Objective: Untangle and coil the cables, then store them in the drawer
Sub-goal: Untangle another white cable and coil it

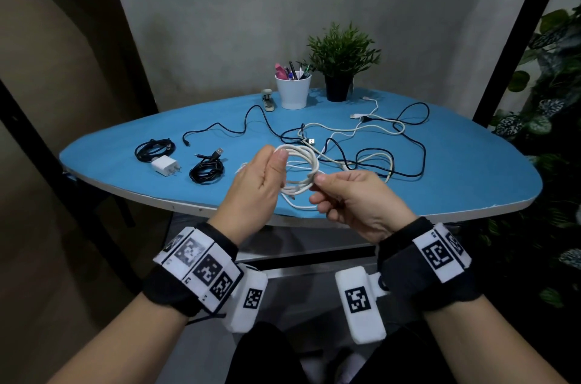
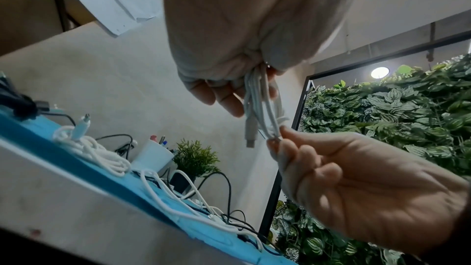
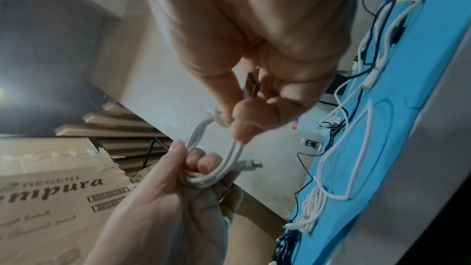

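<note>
- Right now both hands are busy above the near edge of the blue table point(image 1: 471, 176), with a white cable coil point(image 1: 300, 170) held between them.
- Her left hand point(image 1: 262, 178) has fingers and thumb curled round one side of the loops, bunching them together.
- Opposite, the right hand point(image 1: 349, 195) pinches the other side between thumb and fingertips, where a strand wraps across the bundle; a plug end point(image 2: 251, 134) dangles free.
- That cable looks light, soft and a bit springy, so I'd guess the loops will fan open unless gripped across all strands at once; best hold is at the wrapped spot.
- Still loose on the table is a tangle of black and white cables point(image 1: 374, 145), which will snag if pulled by one end.
- Two black coils point(image 1: 206, 170) and a white charger plug point(image 1: 165, 165) lie to the left.
- No drawer shows from where I stand.
</note>
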### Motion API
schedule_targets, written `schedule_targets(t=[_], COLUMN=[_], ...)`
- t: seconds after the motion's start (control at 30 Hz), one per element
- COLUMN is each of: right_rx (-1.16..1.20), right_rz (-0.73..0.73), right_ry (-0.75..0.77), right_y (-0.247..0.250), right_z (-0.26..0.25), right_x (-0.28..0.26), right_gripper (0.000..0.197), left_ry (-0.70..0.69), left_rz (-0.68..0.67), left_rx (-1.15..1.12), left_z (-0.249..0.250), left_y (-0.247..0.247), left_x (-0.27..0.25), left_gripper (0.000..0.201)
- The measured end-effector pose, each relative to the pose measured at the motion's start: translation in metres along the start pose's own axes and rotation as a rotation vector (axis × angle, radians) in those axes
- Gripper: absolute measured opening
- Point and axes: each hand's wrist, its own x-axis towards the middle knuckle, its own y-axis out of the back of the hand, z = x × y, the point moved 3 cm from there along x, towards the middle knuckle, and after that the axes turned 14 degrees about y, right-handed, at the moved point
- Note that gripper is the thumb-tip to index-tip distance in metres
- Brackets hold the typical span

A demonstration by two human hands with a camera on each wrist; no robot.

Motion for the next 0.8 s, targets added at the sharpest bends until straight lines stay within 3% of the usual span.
schedule_targets(t=[0.13,0.27,0.43,0.67,0.8], right_rx=[-0.033,-0.287,-0.599,-0.585,-0.601], right_rz=[0.144,0.153,0.047,-0.059,0.002], right_ry=[0.144,0.263,0.391,0.385,0.409], right_y=[0.005,0.008,0.003,-0.005,0.000], right_z=[-0.004,-0.006,-0.012,-0.009,-0.014], right_x=[0.006,0.011,0.012,0.010,0.012], right_gripper=[0.020,0.019,0.007,0.010,0.012], left_ry=[0.128,0.321,0.298,0.360,0.386], left_rz=[-0.164,-0.326,-0.253,-0.274,-0.325], left_rx=[-0.177,-0.361,-0.260,-0.366,-0.471], left_z=[-0.006,-0.010,-0.010,-0.008,-0.007], left_y=[-0.010,-0.009,-0.005,-0.003,-0.008], left_x=[0.002,0.005,0.004,0.005,0.003], left_gripper=[0.037,0.009,0.039,0.032,0.030])
